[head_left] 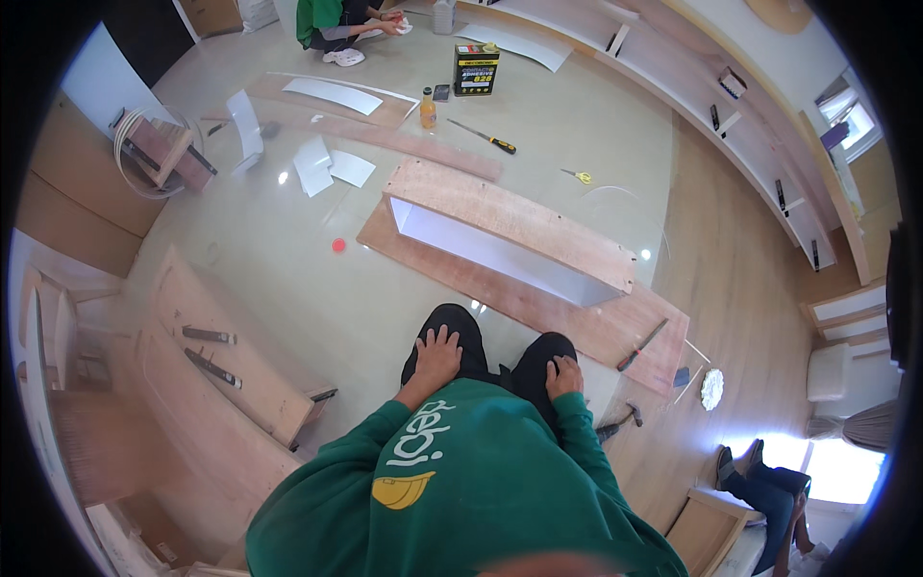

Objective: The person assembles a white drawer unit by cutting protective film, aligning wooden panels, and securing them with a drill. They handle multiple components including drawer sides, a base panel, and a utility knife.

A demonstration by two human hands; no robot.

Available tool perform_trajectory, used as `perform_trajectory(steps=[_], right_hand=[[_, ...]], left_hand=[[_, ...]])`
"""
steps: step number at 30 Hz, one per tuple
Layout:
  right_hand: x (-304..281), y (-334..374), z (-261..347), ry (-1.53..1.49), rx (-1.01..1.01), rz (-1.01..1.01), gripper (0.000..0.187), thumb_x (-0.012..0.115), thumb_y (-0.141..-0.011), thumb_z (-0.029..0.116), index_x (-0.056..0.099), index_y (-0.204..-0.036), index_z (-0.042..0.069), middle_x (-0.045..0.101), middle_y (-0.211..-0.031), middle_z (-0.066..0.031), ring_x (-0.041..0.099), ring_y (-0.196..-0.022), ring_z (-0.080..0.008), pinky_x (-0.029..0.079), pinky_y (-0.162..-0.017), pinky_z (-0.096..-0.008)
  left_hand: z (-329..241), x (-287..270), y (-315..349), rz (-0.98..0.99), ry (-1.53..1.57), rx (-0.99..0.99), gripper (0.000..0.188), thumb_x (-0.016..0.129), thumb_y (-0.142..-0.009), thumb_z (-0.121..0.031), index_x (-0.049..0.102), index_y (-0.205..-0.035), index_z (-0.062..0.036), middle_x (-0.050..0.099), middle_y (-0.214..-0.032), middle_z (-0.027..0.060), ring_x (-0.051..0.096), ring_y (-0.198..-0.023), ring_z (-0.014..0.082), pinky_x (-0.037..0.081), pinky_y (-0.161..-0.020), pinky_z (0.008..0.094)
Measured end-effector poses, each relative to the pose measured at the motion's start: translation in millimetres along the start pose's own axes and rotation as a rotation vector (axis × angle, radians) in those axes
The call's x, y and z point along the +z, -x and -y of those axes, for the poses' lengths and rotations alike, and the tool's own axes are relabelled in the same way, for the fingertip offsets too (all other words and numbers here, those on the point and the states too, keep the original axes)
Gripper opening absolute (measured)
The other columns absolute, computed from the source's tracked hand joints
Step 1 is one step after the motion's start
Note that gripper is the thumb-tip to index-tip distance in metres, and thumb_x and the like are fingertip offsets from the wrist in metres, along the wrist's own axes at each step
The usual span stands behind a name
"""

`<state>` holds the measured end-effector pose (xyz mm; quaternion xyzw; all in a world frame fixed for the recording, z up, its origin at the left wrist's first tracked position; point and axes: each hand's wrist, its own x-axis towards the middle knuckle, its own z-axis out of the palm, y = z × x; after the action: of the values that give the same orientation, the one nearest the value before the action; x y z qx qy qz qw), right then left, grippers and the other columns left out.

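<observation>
My left hand [438, 357] rests on my left thigh, its fingers spread over dark trousers, with nothing in it. My right hand [563, 375] lies on my right knee, also empty, fingers stretched out. In front of my knees is a long wooden box [514, 219] with a white inside, its open side toward me. It sits on a reddish plywood board [452, 279]. A file with a red and black handle [630, 361] lies on the board's right end. Beside my right leg a hammer [620, 423] is on the floor.
Farther off are an adhesive can [477, 73], an orange bottle [428, 110], a handsaw [486, 137], yellow scissors [579, 177] and white sheets [322, 165]. Wooden panels with drawer slides [216, 356] lie at left. One person [336, 24] squats at the back; another person's legs [764, 486] show lower right.
</observation>
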<state>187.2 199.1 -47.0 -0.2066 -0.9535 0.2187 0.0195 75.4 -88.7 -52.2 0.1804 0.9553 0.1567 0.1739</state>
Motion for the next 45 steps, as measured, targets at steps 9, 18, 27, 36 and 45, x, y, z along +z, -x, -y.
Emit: perform_trajectory(steps=[9, 18, 27, 36, 45], right_hand=[[-42.5, 13.4, 71.6, -0.051, -0.123, -0.099, 0.028, 0.066, -0.085, 0.022, 0.069, -0.104, 0.002, 0.067, -0.107, -0.0178, 0.061, -0.104, -0.034, 0.047, -0.092, -0.0437], [-36.2, 2.7, 173.0, -0.307, -0.211, -0.182, 0.03, 0.062, -0.08, 0.011, 0.066, -0.108, 0.001, 0.066, -0.099, -0.0178, 0.065, -0.084, -0.0354, 0.051, -0.077, -0.0439], [25.6, -5.3, 123.1, -0.369, 0.044, -0.036, 0.027, 0.066, -0.081, 0.013, 0.069, -0.106, 0.004, 0.068, -0.105, -0.0178, 0.067, -0.093, -0.0346, 0.053, -0.084, -0.0407], [54.9, -32.3, 111.2, -0.094, -0.2, 0.098, 0.027, 0.058, -0.085, 0.017, 0.067, -0.109, 0.009, 0.065, -0.107, -0.0163, 0.066, -0.091, -0.0357, 0.053, -0.079, -0.0459], [47.3, -36.9, 115.6, -0.24, -0.158, 0.115, 0.033, 0.061, -0.087, 0.021, 0.066, -0.113, 0.001, 0.065, -0.109, -0.0216, 0.065, -0.098, -0.0368, 0.052, -0.086, -0.0433]], left_hand=[[-14.9, -17.1, 15.2, 0.155, 0.461, 0.126, 0.043, 0.056, -0.094, -0.032, 0.056, -0.13, -0.008, 0.059, -0.124, 0.0158, 0.059, -0.109, 0.0343, 0.047, -0.09, 0.0485], [-91.0, -68.4, 48.5, 0.332, 1.674, -0.199, 0.049, 0.058, -0.097, -0.026, 0.045, -0.134, 0.0026, 0.064, -0.109, 0.0115, 0.065, -0.091, 0.0176, 0.058, -0.073, 0.0323], [-86.8, -44.3, 59.6, 0.36, 1.35, -0.101, 0.043, 0.066, -0.092, -0.021, 0.056, -0.122, 0.0071, 0.068, -0.089, 0.0128, 0.067, -0.073, 0.0174, 0.059, -0.064, 0.0301], [-79.5, -19.4, 52.0, 0.366, 1.604, -0.43, 0.029, 0.073, -0.087, -0.031, 0.059, -0.089, -0.0049, 0.063, -0.079, 0.0071, 0.065, -0.073, 0.0156, 0.055, -0.058, 0.03], [-98.5, -9.0, 21.2, 0.088, 1.697, -0.595, 0.044, 0.076, -0.084, -0.032, 0.052, -0.11, -0.0051, 0.062, -0.094, 0.0069, 0.059, -0.084, 0.0152, 0.05, -0.064, 0.03]])
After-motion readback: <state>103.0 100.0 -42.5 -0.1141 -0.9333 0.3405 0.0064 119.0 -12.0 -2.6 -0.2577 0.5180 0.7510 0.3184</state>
